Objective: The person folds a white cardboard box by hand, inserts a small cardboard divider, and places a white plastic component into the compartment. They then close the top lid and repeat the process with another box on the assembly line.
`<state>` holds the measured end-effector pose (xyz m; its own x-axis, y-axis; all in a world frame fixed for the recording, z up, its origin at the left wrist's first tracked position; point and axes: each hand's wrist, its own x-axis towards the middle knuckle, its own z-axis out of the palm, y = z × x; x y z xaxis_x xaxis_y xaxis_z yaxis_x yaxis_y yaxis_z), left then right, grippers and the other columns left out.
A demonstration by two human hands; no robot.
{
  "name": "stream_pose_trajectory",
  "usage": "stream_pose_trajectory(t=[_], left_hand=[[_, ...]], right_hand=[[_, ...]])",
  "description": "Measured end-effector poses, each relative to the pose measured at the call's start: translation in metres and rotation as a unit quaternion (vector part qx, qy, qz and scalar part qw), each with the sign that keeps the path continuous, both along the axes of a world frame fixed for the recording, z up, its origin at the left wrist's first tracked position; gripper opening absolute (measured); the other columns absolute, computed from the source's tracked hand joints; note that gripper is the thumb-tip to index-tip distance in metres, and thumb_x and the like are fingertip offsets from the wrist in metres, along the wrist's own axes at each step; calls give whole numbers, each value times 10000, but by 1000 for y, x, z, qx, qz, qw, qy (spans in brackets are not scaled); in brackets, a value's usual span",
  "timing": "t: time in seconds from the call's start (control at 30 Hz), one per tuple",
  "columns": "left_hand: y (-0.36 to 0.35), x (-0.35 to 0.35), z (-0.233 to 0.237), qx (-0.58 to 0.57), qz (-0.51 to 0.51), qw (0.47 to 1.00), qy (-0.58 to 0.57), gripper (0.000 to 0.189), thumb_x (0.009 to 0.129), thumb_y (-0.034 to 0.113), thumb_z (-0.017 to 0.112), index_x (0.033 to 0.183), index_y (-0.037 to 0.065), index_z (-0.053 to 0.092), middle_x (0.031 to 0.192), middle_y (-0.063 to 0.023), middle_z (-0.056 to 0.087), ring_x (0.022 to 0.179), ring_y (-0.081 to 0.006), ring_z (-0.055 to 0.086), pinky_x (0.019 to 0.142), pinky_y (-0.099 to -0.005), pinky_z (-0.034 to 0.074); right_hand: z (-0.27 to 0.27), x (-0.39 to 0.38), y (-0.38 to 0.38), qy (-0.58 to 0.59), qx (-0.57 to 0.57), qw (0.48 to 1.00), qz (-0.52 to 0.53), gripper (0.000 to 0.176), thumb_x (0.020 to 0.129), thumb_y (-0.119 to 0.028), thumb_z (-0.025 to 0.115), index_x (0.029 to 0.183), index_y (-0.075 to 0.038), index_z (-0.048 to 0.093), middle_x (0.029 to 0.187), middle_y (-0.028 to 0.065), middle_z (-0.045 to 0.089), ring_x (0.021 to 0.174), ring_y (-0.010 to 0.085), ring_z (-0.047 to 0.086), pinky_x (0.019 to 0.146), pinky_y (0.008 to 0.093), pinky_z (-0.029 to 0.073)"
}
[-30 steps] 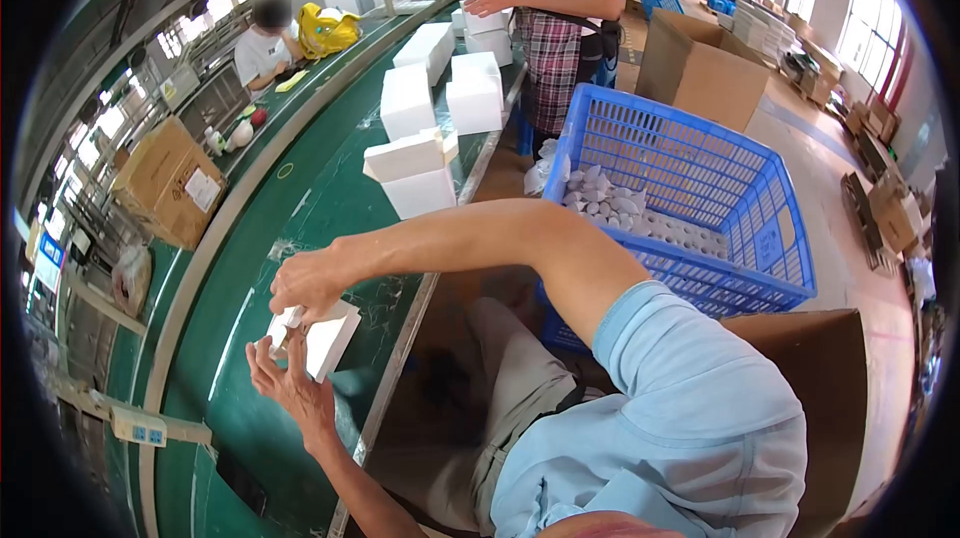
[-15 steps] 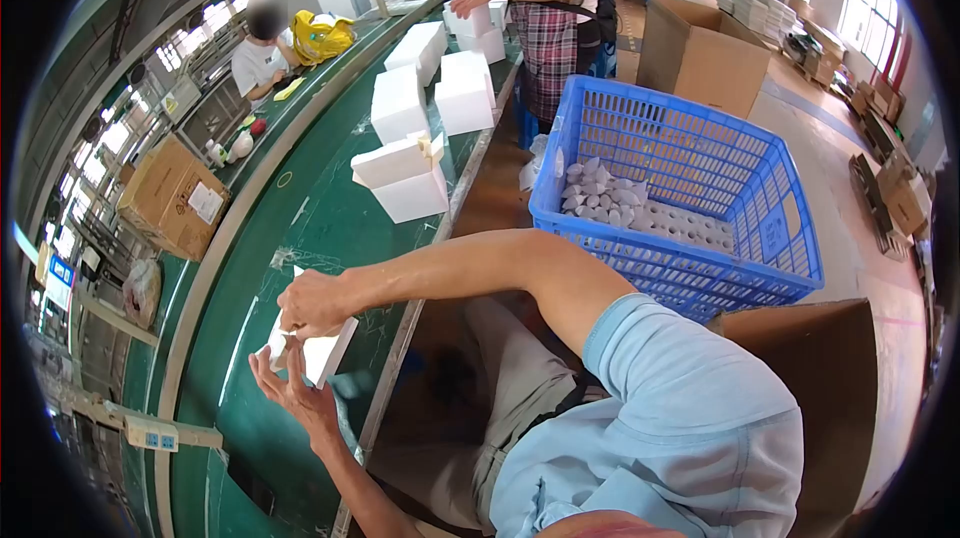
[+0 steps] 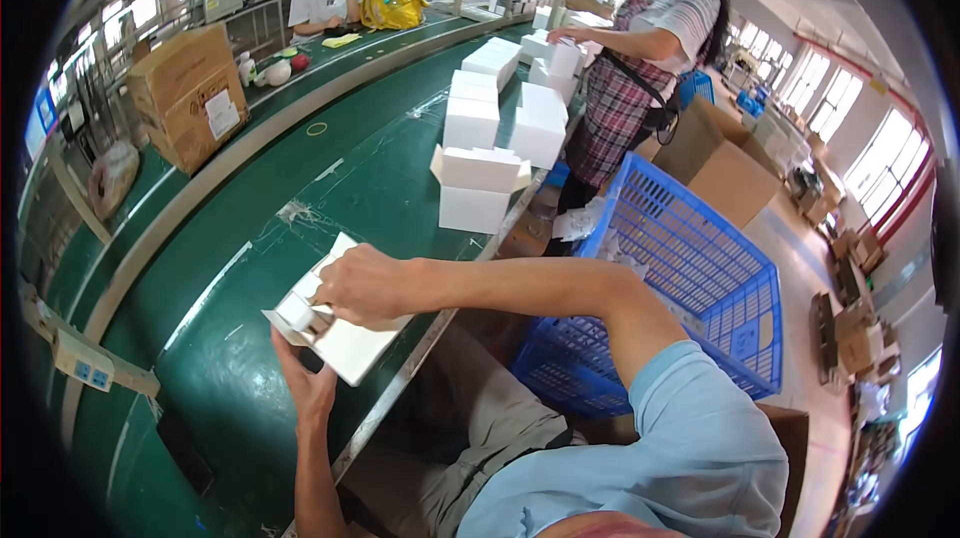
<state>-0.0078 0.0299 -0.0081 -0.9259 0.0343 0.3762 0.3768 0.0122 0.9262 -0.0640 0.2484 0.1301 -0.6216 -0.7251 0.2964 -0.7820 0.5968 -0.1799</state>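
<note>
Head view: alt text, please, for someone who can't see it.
The right hand is over a white box on a green surface, the left hand at its lower-left edge. More boxes stand beyond, near a co-worker; a blue crate sits at right.

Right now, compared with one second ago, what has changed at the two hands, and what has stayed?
The left hand has moved away from the right hand and down to hold the outer side of the open white cardboard box; the camera view has turned. The right hand stays over the box, beside a small white piece; its grip is partly hidden. The nearer white boxes and the blue plastic basket look unmoved.
</note>
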Motion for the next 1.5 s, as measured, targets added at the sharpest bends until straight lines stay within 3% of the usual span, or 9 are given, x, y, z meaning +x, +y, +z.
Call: stream_pose_trajectory(t=[0.1,0.3,0.53,0.77,0.97,1.03,1.13,1.17,1.5], left_hand=[[-1,-4,2,-74,30,997,-7,772,823,102,864,1491,-1,490,1332,-136,558,1266,-272,563,1134,-406,426],[0,-3,12,-93,34,995,-16,893,767,56,877,1542,1,438,1369,-169,536,1290,-320,571,1117,-435,467],[-1,-6,11,-118,32,992,-25,984,763,96,920,1590,-17,400,1434,-235,526,1333,-412,561,1135,-490,461],[1,-7,16,-138,45,989,27,961,781,77,918,1584,-30,400,1418,-260,546,1314,-437,564,1122,-513,464],[3,-3,10,-129,50,990,34,959,790,13,879,1605,-36,376,1419,-259,547,1303,-445,573,1106,-509,477],[4,-3,9,-116,62,990,53,931,837,86,883,1619,-24,390,1361,-197,551,1272,-360,585,1094,-454,472],[4,0,16,-124,57,990,39,952,805,18,864,1611,-46,360,1385,-256,542,1273,-452,584,1086,-501,489],[5,1,16,-122,58,990,42,952,805,18,864,1611,-46,360,1385,-256,542,1273,-452,584,1086,-501,489],[4,-2,15,-130,49,990,37,958,770,10,835,1604,-35,364,1372,-245,534,1266,-431,586,1076,-485,495]], right_hand=[[3,2,2,-10,3,1000,-15,266,850,-140,697,1076,-93,829,912,116,751,846,357,759,749,490,616],[23,-6,-5,-89,21,993,-80,106,851,-155,729,893,-82,792,790,102,765,761,325,761,674,453,588],[24,-6,-3,-170,-17,978,-116,184,869,-264,802,947,-97,811,821,86,760,758,294,750,644,434,570],[14,12,-15,79,120,989,-31,133,867,-143,750,925,-28,784,896,63,719,756,250,756,618,379,597],[15,20,-30,58,96,993,-41,112,836,-80,721,835,32,726,970,105,690,793,244,752,649,395,631],[13,19,-29,62,73,995,-20,109,834,-75,717,795,25,705,941,90,654,833,233,740,638,385,631],[14,14,-25,77,84,993,30,110,836,-85,724,785,11,706,940,80,645,849,223,735,635,382,630],[16,12,-22,21,144,989,26,200,907,-214,773,871,-18,784,975,90,668,925,273,771,707,420,641],[21,0,-4,44,187,975,110,108,873,-110,727,904,-10,755,1000,84,705,876,258,788,724,422,643]])
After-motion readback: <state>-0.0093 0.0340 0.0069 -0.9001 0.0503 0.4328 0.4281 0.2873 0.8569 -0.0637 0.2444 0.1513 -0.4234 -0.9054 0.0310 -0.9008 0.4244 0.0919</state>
